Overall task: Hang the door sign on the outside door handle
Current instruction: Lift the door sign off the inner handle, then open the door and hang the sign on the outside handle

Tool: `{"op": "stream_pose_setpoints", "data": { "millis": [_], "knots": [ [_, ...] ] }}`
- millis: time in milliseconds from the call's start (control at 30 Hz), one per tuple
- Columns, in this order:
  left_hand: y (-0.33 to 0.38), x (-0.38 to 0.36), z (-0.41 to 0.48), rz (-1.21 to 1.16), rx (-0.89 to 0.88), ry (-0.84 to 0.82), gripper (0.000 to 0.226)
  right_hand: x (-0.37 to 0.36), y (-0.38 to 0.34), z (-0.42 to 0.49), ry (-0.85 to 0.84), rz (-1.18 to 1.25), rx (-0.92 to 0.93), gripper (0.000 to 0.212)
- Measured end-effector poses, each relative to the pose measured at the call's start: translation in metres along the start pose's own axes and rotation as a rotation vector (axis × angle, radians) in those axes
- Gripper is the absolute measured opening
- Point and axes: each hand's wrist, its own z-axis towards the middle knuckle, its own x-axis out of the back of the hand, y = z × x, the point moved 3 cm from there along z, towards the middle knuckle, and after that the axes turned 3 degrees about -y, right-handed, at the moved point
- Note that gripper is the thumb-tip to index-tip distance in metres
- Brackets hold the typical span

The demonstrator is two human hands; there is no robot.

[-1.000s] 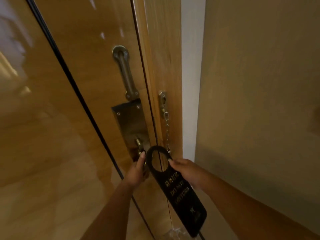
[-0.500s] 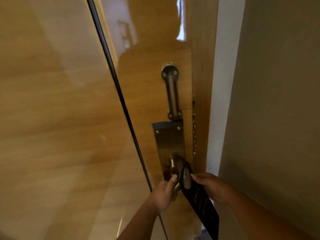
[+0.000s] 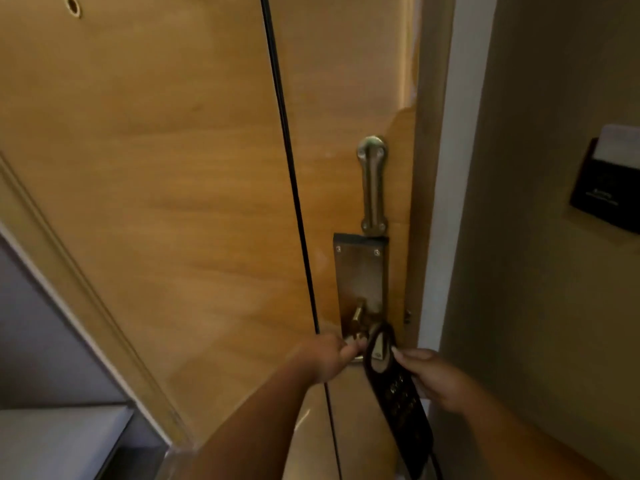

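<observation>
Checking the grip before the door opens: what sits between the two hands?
In the head view, the door sign's looped top lies between the left hand, which grips the inside door handle, and the right hand, which holds the sign.

Pretty clearly a hotel room entrance: wooden door [image 3: 173, 168] with a swing-bar guard [image 3: 372, 185] above a metal lock plate [image 3: 360, 271], a key-card holder [image 3: 609, 181] on the wall [image 3: 536, 271], and a black do-not-disturb style sign [image 3: 405, 407].
</observation>
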Motion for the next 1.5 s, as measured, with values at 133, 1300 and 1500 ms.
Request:
{"op": "stream_pose_setpoints", "data": {
  "millis": [133, 1300, 1500],
  "knots": [
    [-0.009, -0.001, -0.073, 0.163, 0.055, -0.003, 0.065, -0.046, 0.033, -0.056, -0.070, -0.012, 0.008, 0.040],
    [-0.151, 0.037, -0.625, -0.883, 0.826, 1.208, 0.024, -0.406, 0.086, -0.064, -0.319, -0.663, -0.045, 0.055],
    [-0.166, 0.035, -0.657, -1.120, 0.658, 1.611, 0.030, -0.490, 0.089, -0.067, -0.503, -0.702, -0.106, 0.050]
  ]
}}
